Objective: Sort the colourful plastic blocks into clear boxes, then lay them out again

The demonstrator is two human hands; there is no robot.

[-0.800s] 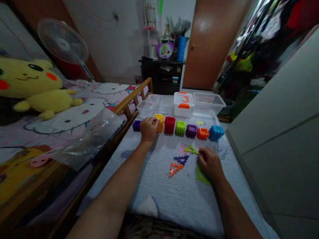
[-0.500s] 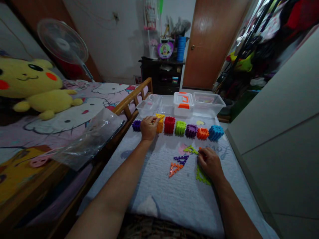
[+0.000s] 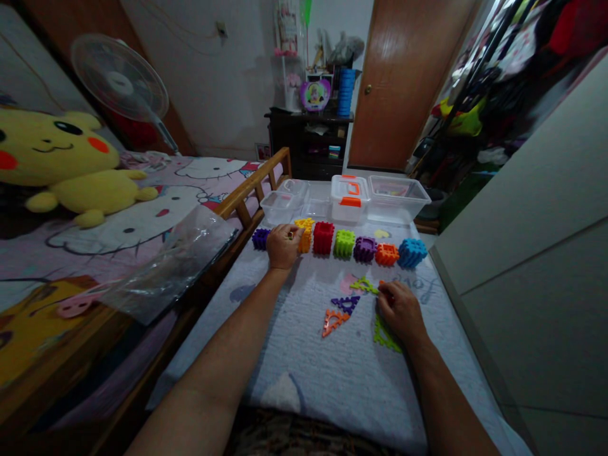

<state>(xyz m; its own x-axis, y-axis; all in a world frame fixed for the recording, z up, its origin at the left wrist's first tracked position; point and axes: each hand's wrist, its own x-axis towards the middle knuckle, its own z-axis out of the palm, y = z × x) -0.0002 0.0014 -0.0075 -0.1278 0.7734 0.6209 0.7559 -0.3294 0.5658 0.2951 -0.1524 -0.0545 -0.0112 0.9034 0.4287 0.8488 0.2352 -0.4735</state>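
My left hand [image 3: 284, 246] is closed on the left side of a stack of yellow interlocking toy pieces [image 3: 304, 235], in a row of colored stacks. Left of that hand is a dark purple stack [image 3: 261, 239]; on the other side are red [image 3: 323, 239], lime green [image 3: 344, 244], purple [image 3: 365, 249], orange [image 3: 387, 254] and blue [image 3: 412, 253] ones. My right hand [image 3: 399, 309] rests on the cloth, fingers curled over a small orange piece that shows only at its edge. By its fingertips lies a green triangle piece [image 3: 363, 285], with purple [image 3: 346, 305] and orange [image 3: 334, 322] triangles to the left. A green piece [image 3: 386, 335] is partly under the palm.
Clear plastic bins [image 3: 399, 199] and a lidded box with orange latches [image 3: 350, 199] stand behind the row. A wooden bed rail [image 3: 251, 190] borders the left side, with a plastic bag [image 3: 175, 266] beside it. A white cabinet [image 3: 532, 253] stands at right.
My left hand has shifted very slightly at the yellow stack, and its ring shows more clearly. The right hand and the pieces around it stay in place.
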